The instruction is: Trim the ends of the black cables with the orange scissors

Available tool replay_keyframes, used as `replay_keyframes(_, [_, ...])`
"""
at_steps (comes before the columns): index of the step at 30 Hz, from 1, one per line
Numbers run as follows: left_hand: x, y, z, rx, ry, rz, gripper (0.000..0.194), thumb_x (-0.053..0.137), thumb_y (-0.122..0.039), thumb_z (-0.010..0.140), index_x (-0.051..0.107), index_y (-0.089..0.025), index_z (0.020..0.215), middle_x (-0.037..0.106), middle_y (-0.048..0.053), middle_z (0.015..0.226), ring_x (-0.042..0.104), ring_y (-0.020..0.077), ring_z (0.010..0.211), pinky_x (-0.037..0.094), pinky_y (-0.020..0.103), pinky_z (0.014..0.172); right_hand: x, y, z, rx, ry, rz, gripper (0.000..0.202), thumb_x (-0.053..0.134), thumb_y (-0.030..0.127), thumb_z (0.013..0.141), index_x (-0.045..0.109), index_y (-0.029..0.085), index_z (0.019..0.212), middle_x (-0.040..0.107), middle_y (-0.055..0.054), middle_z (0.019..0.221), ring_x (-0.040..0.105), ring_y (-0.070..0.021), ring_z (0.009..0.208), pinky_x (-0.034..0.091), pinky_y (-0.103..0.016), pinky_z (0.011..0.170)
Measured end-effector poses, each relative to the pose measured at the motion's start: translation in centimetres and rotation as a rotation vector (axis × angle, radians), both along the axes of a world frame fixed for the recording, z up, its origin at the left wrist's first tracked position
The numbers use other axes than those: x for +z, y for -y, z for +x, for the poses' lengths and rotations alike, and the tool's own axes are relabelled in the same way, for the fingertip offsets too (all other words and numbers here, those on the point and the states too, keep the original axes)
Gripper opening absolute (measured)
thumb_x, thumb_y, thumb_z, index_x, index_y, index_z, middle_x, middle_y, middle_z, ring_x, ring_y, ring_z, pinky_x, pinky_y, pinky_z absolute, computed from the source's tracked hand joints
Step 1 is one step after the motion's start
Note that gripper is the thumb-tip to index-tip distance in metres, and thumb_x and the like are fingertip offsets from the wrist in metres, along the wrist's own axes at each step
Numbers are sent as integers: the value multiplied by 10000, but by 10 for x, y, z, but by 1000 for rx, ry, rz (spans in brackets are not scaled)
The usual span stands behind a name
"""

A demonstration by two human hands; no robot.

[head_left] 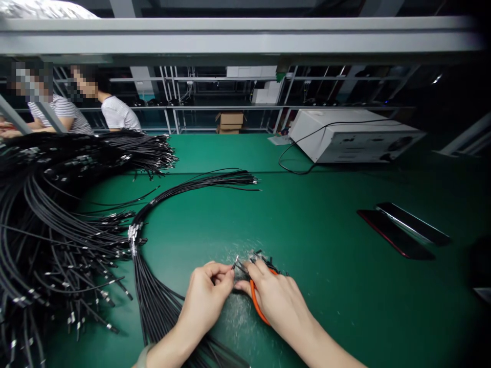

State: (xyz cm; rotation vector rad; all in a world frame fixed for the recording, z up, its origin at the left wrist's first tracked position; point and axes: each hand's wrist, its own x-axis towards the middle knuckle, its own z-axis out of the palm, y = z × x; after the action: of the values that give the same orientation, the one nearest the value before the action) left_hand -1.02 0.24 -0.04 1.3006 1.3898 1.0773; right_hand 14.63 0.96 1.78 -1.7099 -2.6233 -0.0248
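My left hand pinches the end of a black cable, whose bare tip points up between the hands. My right hand is wrapped round orange-handled scissors or cutters, with the blades close to that tip. Under my left wrist runs a bundle of black cables, curving up to the back with its ends on the green table. Small black offcuts and pale, thin scraps lie around and below the hands.
A large heap of black cables fills the left side. Two dark flat objects lie at right. Behind stands a white metal box with a black cord on the green table. Two people in striped shirts sit at back left.
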Motion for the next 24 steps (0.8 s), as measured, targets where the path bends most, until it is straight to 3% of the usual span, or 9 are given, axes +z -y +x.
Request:
replay_keyframes(9, [4, 5, 3, -27, -153, 77, 200, 538, -276, 790, 686, -152, 741, 529, 0, 625, 470, 115, 553, 353, 217, 525, 3, 0, -3, -8, 45, -4, 209, 427, 392, 891, 545, 220, 896, 623, -19, 853, 647, -189, 588, 347, -247, 431])
replay_keyframes(15, [5, 7, 4, -25, -175, 92, 202, 535, -257, 793, 673, -154, 687, 507, -7, 611, 454, 111, 544, 337, 212, 512, 4, 1, -4, -29, 68, -8, 189, 452, 363, 884, 560, 208, 881, 628, -31, 849, 647, -191, 581, 355, -245, 431])
replay_keyframes(24, [6, 9, 4, -33, -126, 130, 227, 526, -277, 817, 708, -146, 853, 479, -13, 614, 446, 111, 551, 326, 208, 508, 9, -1, -1, -4, -17, -67, 220, 437, 379, 890, 566, 203, 863, 650, -36, 839, 653, -186, 603, 381, -242, 472])
